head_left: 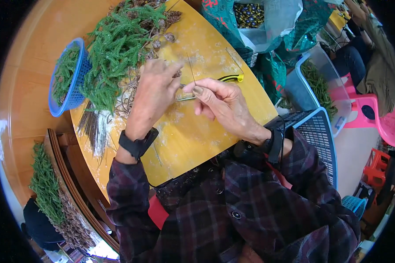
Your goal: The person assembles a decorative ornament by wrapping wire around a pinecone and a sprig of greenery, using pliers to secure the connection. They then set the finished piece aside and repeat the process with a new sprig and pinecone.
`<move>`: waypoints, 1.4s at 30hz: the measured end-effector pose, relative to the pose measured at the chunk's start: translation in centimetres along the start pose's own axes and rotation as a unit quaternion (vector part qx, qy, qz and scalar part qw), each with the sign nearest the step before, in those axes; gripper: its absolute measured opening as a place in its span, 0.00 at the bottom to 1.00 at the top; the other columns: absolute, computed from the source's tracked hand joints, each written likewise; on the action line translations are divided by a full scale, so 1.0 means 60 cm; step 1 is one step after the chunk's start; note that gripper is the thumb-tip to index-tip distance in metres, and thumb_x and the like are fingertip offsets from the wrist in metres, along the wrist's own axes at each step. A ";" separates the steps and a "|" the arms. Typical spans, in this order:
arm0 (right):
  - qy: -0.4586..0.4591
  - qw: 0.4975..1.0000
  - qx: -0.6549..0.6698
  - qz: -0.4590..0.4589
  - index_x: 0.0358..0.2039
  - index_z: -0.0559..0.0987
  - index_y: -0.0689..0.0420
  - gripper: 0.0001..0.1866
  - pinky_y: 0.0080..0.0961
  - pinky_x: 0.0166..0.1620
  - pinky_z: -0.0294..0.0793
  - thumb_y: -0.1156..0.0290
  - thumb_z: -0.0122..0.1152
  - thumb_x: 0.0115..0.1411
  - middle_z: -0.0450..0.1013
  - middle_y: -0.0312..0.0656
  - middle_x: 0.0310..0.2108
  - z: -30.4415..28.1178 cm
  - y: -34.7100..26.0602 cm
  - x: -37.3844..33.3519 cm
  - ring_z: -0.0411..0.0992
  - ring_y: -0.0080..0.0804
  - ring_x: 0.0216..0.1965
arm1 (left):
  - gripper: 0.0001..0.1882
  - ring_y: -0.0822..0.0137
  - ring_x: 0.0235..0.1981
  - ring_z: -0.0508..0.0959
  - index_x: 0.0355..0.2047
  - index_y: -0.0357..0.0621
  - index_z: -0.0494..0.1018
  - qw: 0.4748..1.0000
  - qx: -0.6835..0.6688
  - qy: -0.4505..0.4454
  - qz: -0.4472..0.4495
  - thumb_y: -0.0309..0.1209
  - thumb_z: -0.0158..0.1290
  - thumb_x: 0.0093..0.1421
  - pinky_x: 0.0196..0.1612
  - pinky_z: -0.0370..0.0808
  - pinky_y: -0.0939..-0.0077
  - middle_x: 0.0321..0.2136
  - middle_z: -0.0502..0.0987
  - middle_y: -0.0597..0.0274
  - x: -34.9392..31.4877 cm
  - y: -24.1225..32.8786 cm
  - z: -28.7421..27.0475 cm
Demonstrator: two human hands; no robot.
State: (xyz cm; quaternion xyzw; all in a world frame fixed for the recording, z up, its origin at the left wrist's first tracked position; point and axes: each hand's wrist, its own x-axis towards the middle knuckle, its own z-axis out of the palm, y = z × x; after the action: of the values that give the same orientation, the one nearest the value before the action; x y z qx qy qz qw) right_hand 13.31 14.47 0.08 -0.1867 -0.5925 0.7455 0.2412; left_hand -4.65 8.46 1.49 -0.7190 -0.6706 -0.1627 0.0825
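Note:
My left hand (156,90) is over the table, its fingers slightly blurred and curled round a small brown pine cone (177,74), mostly hidden by them. Close beside it, my right hand (221,101) pinches a thin dark wire (190,65) between thumb and forefinger, its free end sticking up. A tool with a yellow and black handle (232,78) lies behind my right hand, partly covered by it. Green artificial pine sprigs (112,57) are heaped to the left of my left hand, with more pine cones (157,44) along their edge.
On the yellow table (184,140), a bundle of wires (91,127) lies at left. A blue basket (81,72) of greenery stands at the far left. Bags (270,26), a clear bin (300,70) and a dark blue crate (318,136) are at right, near a pink stool (373,111) and another person.

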 end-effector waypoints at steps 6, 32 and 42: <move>-0.024 0.997 -0.053 -0.041 0.37 0.77 0.59 0.12 0.11 0.24 0.59 0.66 0.48 0.65 0.66 0.29 0.20 -0.004 0.019 0.007 0.60 0.11 0.21 | 0.16 0.73 0.36 0.72 0.45 0.42 0.72 0.800 -0.542 0.044 -0.254 0.24 0.52 0.55 0.42 0.68 0.79 0.33 0.73 0.63 -0.060 0.043 -0.018; -0.134 0.957 -0.235 -0.108 0.33 0.76 0.65 0.08 0.20 0.33 0.70 0.72 0.54 0.60 0.75 0.40 0.26 0.002 0.035 0.007 0.70 0.22 0.28 | 0.16 0.75 0.35 0.70 0.45 0.36 0.70 0.747 -0.611 0.038 -0.260 0.21 0.52 0.56 0.41 0.68 0.81 0.33 0.71 0.65 -0.136 0.054 -0.012; -0.157 0.941 -0.257 -0.157 0.33 0.76 0.64 0.07 0.22 0.33 0.71 0.73 0.55 0.59 0.75 0.43 0.26 -0.009 0.038 0.013 0.73 0.30 0.27 | 0.16 0.72 0.34 0.71 0.44 0.37 0.71 0.814 -0.534 0.059 -0.221 0.21 0.53 0.53 0.40 0.69 0.80 0.34 0.72 0.64 -0.134 0.051 -0.010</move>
State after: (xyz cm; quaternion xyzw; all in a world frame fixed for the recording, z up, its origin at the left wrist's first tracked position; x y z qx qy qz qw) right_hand 12.66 14.95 -2.25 -0.0278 -0.8160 0.5405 0.2033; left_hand -2.06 0.41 -0.40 -0.4717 -0.6133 -0.5508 -0.3130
